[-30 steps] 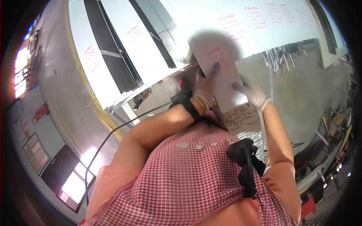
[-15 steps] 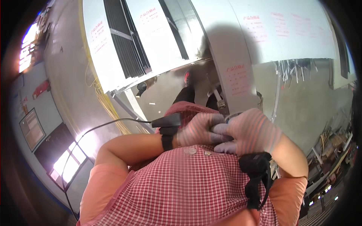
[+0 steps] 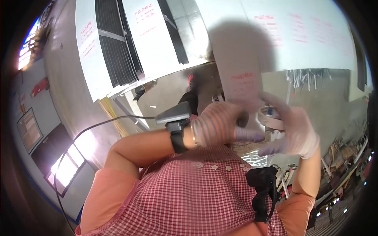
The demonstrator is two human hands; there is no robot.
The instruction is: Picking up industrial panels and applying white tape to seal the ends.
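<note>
My left hand (image 3: 218, 124), in a striped glove with a purple thumb, is at chest height in the middle. Its fingers are curled and blurred, with the thumb pointing right; what they hold, if anything, cannot be made out. To its right, my right hand (image 3: 301, 131) wears a similar glove and curves around a whitish roll of tape (image 3: 271, 119), index finger above it and thumb below. A gap separates the two hands. Beyond them lies a long white-wrapped panel (image 3: 240, 74) with red print, partly in shadow.
White-wrapped stacks (image 3: 145, 31) with dark ribbed strips stand at the far left. A wide white-covered surface (image 3: 311, 39) fills the far right, with thin strips (image 3: 307, 76) hanging off its edge. Piled scraps (image 3: 338, 157) lie right. A cable (image 3: 98, 133) runs from my left wrist.
My hands were together in front of my chest. They have drawn apart, the right moving right and the tape roll coming into clearer view. The far surfaces have shifted slightly in view.
</note>
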